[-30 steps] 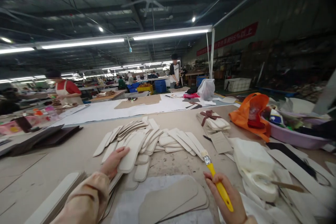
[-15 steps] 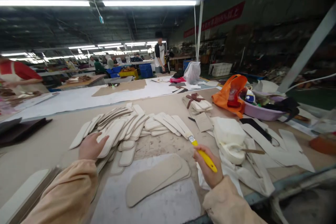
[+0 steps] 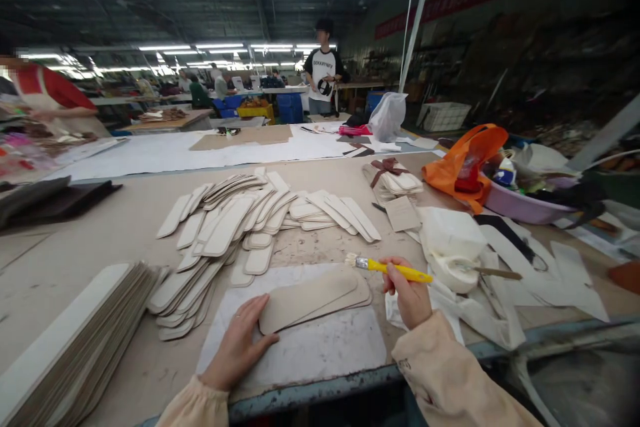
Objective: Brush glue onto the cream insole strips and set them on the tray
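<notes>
My right hand (image 3: pixel 407 290) grips a yellow-handled paintbrush (image 3: pixel 395 269), whose pale bristles point left over the far end of two overlapping beige panels with rounded ends (image 3: pixel 313 297). These panels lie on a white sheet (image 3: pixel 330 347) close to the table's front edge. At their left end rests my left hand (image 3: pixel 240 340), fingers stretched and thumb apart, touching the upper panel's edge. Beyond the sheet, many similar pale strips (image 3: pixel 230 223) lie fanned out in overlapping rows. A tall stack of long strips (image 3: pixel 75 340) stands to the left of my left hand.
A white tub (image 3: pixel 455 267) with a stick across it stands right of the brush, among cloth scraps. Behind it are an orange bag (image 3: pixel 467 167) and a purple basin (image 3: pixel 525 203) full of items. Dark sheets (image 3: pixel 65 200) lie at far left. A person (image 3: pixel 323 73) stands across the tables.
My left hand has come from the fanned strips down to the panels on the sheet. The brush has swung from pointing up and away to nearly level, above the panels. The view has tilted down.
</notes>
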`<action>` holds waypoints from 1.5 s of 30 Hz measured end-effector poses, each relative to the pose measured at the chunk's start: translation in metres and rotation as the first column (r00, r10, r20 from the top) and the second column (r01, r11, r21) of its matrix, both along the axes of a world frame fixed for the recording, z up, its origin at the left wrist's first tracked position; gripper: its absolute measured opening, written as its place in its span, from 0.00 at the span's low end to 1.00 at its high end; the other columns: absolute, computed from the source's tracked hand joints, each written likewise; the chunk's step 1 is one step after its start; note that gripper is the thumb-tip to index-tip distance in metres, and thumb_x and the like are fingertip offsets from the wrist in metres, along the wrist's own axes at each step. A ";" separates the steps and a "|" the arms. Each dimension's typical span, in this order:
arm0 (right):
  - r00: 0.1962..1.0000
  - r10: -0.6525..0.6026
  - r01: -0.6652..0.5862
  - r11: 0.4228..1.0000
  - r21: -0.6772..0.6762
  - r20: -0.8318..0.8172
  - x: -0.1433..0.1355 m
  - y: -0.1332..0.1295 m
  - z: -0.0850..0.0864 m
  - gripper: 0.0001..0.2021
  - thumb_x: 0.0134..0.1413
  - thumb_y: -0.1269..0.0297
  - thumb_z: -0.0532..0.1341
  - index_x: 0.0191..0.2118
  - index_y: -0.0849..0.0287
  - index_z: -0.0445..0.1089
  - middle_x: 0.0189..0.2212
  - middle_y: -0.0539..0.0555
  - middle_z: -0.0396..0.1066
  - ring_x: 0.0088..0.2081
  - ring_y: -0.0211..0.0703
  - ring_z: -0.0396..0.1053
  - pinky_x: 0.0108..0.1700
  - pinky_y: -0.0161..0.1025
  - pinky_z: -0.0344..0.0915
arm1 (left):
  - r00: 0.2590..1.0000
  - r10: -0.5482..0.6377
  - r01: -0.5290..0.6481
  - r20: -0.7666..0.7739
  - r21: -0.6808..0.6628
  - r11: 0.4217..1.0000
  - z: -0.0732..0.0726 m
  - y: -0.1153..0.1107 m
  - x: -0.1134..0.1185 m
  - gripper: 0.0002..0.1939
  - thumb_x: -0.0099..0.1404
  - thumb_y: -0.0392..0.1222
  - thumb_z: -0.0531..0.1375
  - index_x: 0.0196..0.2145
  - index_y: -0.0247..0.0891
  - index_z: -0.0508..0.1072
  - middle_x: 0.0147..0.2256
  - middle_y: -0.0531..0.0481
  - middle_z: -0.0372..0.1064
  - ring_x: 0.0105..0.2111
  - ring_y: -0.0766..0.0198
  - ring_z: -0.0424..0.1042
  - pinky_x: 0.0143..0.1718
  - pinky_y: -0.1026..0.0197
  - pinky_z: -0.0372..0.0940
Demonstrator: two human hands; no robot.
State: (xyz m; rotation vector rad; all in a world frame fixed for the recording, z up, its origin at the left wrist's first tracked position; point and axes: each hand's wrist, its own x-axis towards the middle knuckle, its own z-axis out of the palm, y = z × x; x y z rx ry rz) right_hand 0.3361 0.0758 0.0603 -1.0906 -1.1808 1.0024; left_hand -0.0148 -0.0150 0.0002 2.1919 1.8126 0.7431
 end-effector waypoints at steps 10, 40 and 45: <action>0.983 0.170 -0.175 0.981 -0.082 -0.065 -0.026 -0.004 -0.015 0.19 0.55 0.46 0.57 0.36 0.60 0.67 0.15 0.45 0.59 0.17 0.35 0.58 0.19 0.32 0.57 | 0.986 -0.016 0.038 0.168 -0.125 0.991 0.008 0.017 0.007 0.39 0.54 0.41 0.64 0.62 0.40 0.55 0.61 0.41 0.56 0.61 0.51 0.55 0.61 0.45 0.52; 0.865 0.182 -0.069 0.966 -0.249 0.467 -0.080 -0.007 -0.032 0.16 0.57 0.51 0.51 0.33 0.58 0.66 0.15 0.47 0.65 0.16 0.38 0.63 0.21 0.33 0.58 | 0.980 -0.029 0.055 0.195 -0.125 0.991 0.009 0.019 0.011 0.49 0.55 0.44 0.64 0.66 0.46 0.38 0.54 0.47 0.66 0.56 0.53 0.60 0.57 0.47 0.56; 0.822 0.087 0.054 0.972 -0.229 0.562 -0.032 -0.002 -0.031 0.18 0.56 0.49 0.50 0.33 0.58 0.68 0.16 0.48 0.65 0.17 0.40 0.65 0.23 0.34 0.60 | 0.986 -0.041 0.061 0.160 -0.119 0.991 0.009 0.020 0.011 0.48 0.57 0.46 0.63 0.66 0.44 0.38 0.54 0.47 0.67 0.56 0.52 0.61 0.57 0.47 0.57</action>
